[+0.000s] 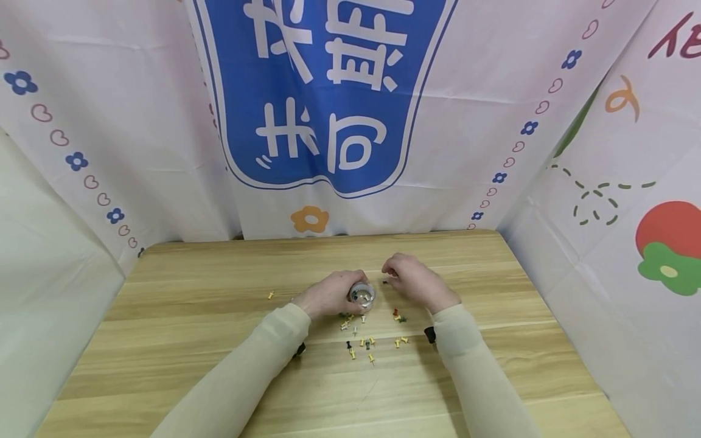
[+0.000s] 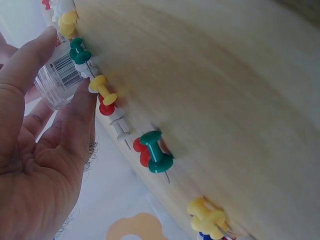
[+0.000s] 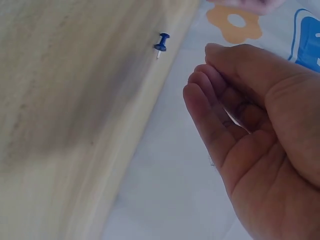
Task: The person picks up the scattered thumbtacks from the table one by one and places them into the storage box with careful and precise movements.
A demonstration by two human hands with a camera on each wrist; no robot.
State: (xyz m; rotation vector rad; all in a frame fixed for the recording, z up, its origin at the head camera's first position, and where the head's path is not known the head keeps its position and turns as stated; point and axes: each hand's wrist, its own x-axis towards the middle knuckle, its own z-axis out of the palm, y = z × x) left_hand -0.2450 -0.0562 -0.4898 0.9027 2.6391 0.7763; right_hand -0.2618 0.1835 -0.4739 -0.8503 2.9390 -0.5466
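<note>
Left hand (image 1: 333,294) curled round a clear jar (image 2: 62,75), mouth up, pins inside; loose pins (image 1: 371,359) lie near it on the table (image 1: 164,304). Right hand (image 1: 417,283): fingers loosely bent, nothing visible between them, near a blue pin (image 3: 161,44).

My sleeves (image 1: 235,371): plain cream
My tub (image 2: 47,91): clear, its label (image 2: 66,71) pale with red print and a black-and-white barcode
Push pins (image 2: 156,151) I see: yellow, green, red, white and blue, each head one plain colour
My worktop (image 1: 191,340): pale yellowish wood with streaky darker grain
Cloth facing me (image 1: 137,121): white, with a blue-and-white lettered panel (image 1: 241,146), an orange flower (image 1: 299,219) and borders of pink-red heart outlines and blue flowers (image 1: 76,161)
Cloth on my right (image 1: 575,316): white, with a red-and-green motif (image 1: 670,228) and green dashes
</note>
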